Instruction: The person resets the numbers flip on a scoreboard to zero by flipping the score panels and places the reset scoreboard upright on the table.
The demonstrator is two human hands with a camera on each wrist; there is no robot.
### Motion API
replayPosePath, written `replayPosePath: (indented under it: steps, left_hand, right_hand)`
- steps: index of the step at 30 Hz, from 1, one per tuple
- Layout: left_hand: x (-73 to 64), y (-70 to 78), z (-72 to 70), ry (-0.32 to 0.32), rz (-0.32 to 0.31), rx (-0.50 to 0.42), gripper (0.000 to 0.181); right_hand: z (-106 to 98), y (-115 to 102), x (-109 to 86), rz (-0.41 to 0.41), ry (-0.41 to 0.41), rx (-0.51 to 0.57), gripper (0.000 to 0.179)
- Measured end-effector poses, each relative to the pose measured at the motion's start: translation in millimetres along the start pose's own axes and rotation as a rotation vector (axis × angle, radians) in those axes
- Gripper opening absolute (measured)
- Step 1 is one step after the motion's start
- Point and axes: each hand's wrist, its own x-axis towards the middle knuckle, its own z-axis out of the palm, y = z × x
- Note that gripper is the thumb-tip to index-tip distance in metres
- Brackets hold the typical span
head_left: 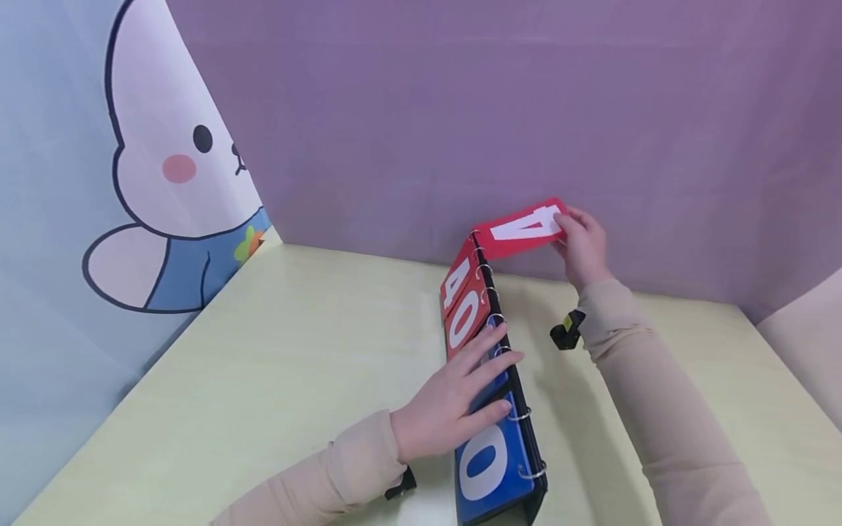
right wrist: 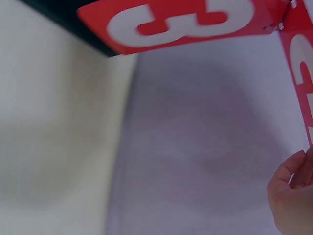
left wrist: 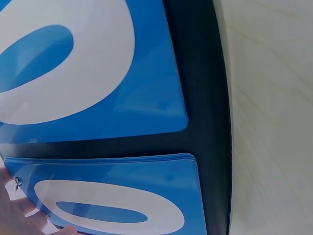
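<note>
A tabletop flip scoreboard (head_left: 515,380) with a black frame and metal rings stands tilted like a tent. My right hand (head_left: 585,248) pinches the outer end of a red card (head_left: 495,248) with a white 4, lifted away from the board at the far end. My left hand (head_left: 444,409) lies across the top edge and rings, fingers spread, over the blue cards. A blue card (head_left: 510,489) with a white 0 shows beneath it. Two red cards reading 4 and 0 (head_left: 475,325) face left. In the right wrist view, a red 3 card (right wrist: 195,22) hangs on the board's other side.
The board stands on a pale table (head_left: 329,343). A purple backdrop (head_left: 526,109) rises behind it, close to the lifted card. At the left is a blue sheet with a cartoon rabbit (head_left: 158,146). A black wrist device (head_left: 567,332) sits below the right cuff.
</note>
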Motion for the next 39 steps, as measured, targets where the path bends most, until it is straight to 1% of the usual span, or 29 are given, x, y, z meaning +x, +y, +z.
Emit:
replayPosePath:
  steps: [4,7,12,15,19,22,26,29,32,34,36,39]
  left_hand:
    - [0.2,-1.7,-1.3,0.005,-0.004,0.005,0.058]
    - [-0.7,-2.4,-1.4,0.003,-0.007,0.006,0.058]
    - [-1.4,-1.9,-1.3,0.011,0.003,0.008,0.058]
    - [-1.9,-1.4,-1.4,0.014,0.01,0.018,0.058]
    - [-2.3,-1.3,-1.8,0.008,0.006,0.011,0.059]
    - [-2.1,-1.3,-1.9,0.004,0.003,0.004,0.058]
    - [-1.7,-0.7,-1.9,0.01,0.015,0.009,0.058]
    - [-1.6,-0.2,-1.6,0.015,0.025,0.014,0.057]
    - [-1.4,-0.2,-1.3,0.02,0.036,0.015,0.056]
    - [-1.2,-0.2,-1.3,0.022,0.039,0.013,0.056]
    - [-0.7,-0.4,-1.3,0.026,0.045,0.013,0.056]
    - [-0.4,-0.2,-1.6,0.024,0.045,0.009,0.056]
  right_hand:
    - [15.2,-7.0,-4.0,-0.044,-0.021,0.02,0.049]
    - [25.5,-7.0,-7.0,-0.064,-0.034,-0.01,0.048]
    - [34.6,-4.2,-11.4,-0.122,-0.086,-0.127,0.051]
    - [37.3,-2.8,-13.6,-0.163,-0.122,-0.215,0.052]
    - [39.3,1.0,-15.7,-0.193,-0.182,-0.318,0.055]
    - [39.7,6.1,-17.7,-0.198,-0.26,-0.356,0.059]
    - [41.2,12.2,-20.0,-0.204,-0.363,-0.42,0.062]
    - [44.0,14.8,-21.1,-0.212,-0.409,-0.53,0.064]
    - [47.9,16.2,-23.1,-0.236,-0.42,-0.649,0.053]
    - [50.8,17.0,-25.0,-0.283,-0.42,-0.712,0.042]
    - [54.0,17.7,-27.5,-0.349,-0.411,-0.762,0.031]
    - [57.9,18.6,-30.5,-0.49,-0.411,-0.851,0.022]
